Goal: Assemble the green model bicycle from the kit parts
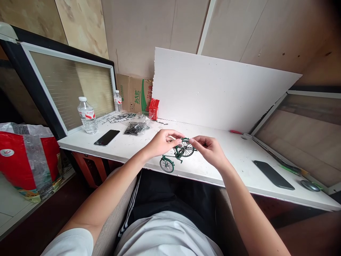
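Observation:
A small green model bicycle is held between my two hands above the front edge of the white desk. Its larger-looking wheel is up between my fingertips, while the other wheel hangs lower left, near the desk edge. My left hand pinches the bicycle's upper part with thumb and forefinger. From the other side, my right hand has its thumb and forefinger closed at the top of the same wheel. A small dark piece shows by the curled right fingers; its kind is too small to tell.
On the white desk lie a phone, a clear bag of black parts and dark sprue frames. A water bottle and red box stand behind. Right are a second dark phone and a mouse.

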Available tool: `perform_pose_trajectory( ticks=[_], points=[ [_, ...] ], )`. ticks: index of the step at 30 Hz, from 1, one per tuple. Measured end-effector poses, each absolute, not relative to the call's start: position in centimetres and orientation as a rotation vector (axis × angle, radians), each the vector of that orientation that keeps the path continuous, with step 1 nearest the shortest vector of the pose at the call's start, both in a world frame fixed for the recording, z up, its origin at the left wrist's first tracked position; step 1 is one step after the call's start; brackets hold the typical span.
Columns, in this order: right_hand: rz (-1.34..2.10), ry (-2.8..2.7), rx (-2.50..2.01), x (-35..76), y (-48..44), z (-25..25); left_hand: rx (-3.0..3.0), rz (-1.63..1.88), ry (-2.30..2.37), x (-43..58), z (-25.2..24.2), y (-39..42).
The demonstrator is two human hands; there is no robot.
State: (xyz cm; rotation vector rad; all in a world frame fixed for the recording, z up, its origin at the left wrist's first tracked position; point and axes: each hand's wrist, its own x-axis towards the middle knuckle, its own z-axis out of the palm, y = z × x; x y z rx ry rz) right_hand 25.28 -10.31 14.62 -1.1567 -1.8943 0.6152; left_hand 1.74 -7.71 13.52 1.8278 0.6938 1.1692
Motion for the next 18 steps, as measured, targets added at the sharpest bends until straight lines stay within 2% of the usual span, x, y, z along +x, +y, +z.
perform_pose_trajectory(
  ticks=[6, 18],
  points=[
    [0.674, -1.945, -1.196, 25.39, -10.35, 14.27, 1.853, 1.205, 0.711, 1.78, 13.46, -7.66],
    [0.500, -1.970, -1.281, 25.34, -10.94, 14.39, 1.926, 1.301, 0.722, 1.96, 13.76, -8.05]
  ],
)
